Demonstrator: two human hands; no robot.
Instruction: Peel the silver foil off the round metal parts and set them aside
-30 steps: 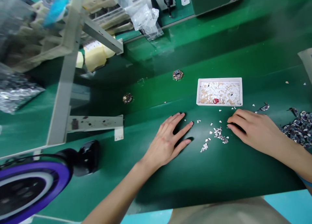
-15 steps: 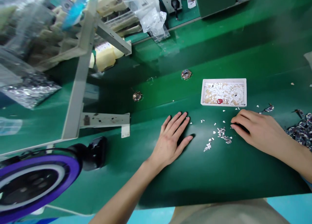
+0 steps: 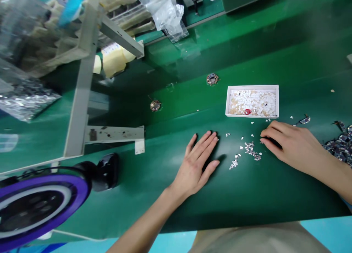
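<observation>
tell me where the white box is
In the head view, the white box is right of centre, beyond the silver bits and near the right hand.

Small-parts workshop: green bench [image 3: 220, 201], scattered silver bits [image 3: 250, 149], heap of shiny components [image 3: 340, 146], metal rack [image 3: 77, 110].
</observation>
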